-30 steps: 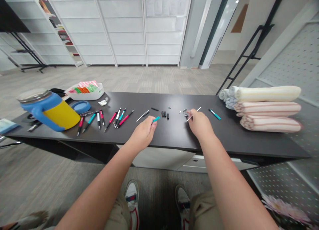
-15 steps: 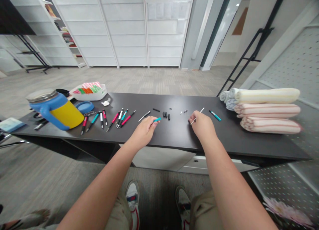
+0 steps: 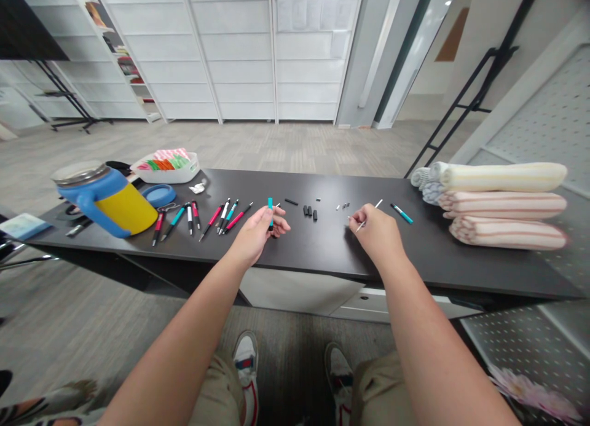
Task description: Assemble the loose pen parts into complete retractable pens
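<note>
Left hand [image 3: 255, 232] pinches a teal barrel [image 3: 270, 205] upright; I see my right hand [image 3: 375, 232] gripping a white refill [image 3: 370, 214], bare table [image 3: 322, 244] between them, near its front edge.

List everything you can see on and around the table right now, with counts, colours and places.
table: 1, black, across the middle
pens: about eight, red, teal and black, left of centre
small pen parts: several, black, centre
teal pen: 1, near the towels
folded towels: a stack, cream and striped, right end
jug: 1, yellow with blue handle, left end
lid: 1, blue, beside the jug
tray: 1, white, back left
left hand: holds teal barrel upright
right hand: holds white refill
</note>
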A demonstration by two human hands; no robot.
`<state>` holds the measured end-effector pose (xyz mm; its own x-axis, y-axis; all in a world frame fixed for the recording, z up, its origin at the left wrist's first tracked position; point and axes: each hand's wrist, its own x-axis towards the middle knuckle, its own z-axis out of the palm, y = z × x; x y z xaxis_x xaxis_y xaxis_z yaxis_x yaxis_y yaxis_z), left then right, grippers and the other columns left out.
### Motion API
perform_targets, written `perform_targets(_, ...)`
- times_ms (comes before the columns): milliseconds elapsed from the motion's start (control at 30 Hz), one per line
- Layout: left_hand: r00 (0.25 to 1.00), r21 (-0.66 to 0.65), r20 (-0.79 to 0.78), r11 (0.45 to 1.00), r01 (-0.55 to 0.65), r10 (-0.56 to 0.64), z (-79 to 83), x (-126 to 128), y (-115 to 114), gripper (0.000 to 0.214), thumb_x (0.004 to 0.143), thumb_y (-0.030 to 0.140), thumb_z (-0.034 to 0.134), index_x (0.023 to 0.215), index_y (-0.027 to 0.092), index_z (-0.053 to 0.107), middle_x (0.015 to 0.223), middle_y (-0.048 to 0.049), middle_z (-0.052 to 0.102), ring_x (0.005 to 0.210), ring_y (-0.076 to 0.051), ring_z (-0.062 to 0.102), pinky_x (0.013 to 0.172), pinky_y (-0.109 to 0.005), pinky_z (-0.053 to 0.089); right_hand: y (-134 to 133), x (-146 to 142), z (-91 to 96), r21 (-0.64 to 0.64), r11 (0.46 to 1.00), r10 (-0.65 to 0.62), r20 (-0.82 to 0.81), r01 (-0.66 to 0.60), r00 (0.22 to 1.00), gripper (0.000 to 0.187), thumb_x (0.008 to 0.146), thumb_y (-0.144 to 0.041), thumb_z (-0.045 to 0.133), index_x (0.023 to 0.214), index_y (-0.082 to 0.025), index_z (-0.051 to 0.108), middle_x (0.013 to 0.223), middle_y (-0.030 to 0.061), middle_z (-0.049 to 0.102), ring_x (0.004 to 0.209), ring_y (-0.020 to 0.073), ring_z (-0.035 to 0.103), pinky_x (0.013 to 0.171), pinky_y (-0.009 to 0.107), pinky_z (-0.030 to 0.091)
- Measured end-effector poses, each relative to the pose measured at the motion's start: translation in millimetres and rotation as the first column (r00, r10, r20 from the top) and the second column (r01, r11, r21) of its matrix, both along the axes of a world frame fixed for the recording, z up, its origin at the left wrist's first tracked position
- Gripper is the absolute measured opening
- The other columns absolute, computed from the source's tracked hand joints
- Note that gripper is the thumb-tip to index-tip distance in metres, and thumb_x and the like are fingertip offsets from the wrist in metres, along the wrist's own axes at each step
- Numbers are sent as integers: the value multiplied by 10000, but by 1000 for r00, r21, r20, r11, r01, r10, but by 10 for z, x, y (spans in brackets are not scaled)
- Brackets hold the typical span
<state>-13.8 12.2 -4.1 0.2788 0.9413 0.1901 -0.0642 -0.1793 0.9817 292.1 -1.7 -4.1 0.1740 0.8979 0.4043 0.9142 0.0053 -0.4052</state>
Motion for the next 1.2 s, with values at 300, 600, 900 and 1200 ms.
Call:
perform_targets(300, 664, 529, -691, 826, 195, 286, -22, 188, -148, 280, 1079, 282, 422, 1218, 213, 655, 1172, -96, 699, 1104, -256, 623, 1014, -428, 482, -206, -581, 71, 267, 871, 488, -561, -412, 668, 446, 857, -321, 708, 729, -270, 284, 937, 58, 778, 808, 204, 706, 755, 320, 517)
perform_targets(600, 576, 516, -752, 831, 208, 322, 3, 207, -187, 280, 1085, 308, 441, 1227, 230, 669, 1147, -80, 693, 1066, -245, 616, 973, -409, 491, -233, -676, 20, 246, 821, 561, -512, -515, 650, 411, 868, -259, 709, 737, -265, 319, 975, 64, 797, 852, 224, 746, 753, 330, 524)
perform_targets(900, 584, 510, -755, 826, 241, 297, 15, 197, -177, 296, 1093, 300, 429, 1262, 241, 664, 1180, -60, 710, 1080, -239, 609, 981, -404, 478, -259, -699, 43, 305, 852, 523, -489, -425, 698, 440, 884, -308, 729, 726, -267, 320, 969, 64, 812, 862, 237, 767, 731, 330, 510)
perform_targets(1200, 591, 502, -759, 824, 263, 274, 31, 205, -192, 280, 1086, 292, 431, 1236, 248, 663, 1165, -55, 729, 1062, -250, 621, 958, -413, 475, -259, -719, 5, 307, 830, 557, -516, -466, 651, 424, 898, -415, 756, 754, -266, 386, 1064, 84, 808, 937, 256, 780, 792, 365, 575)
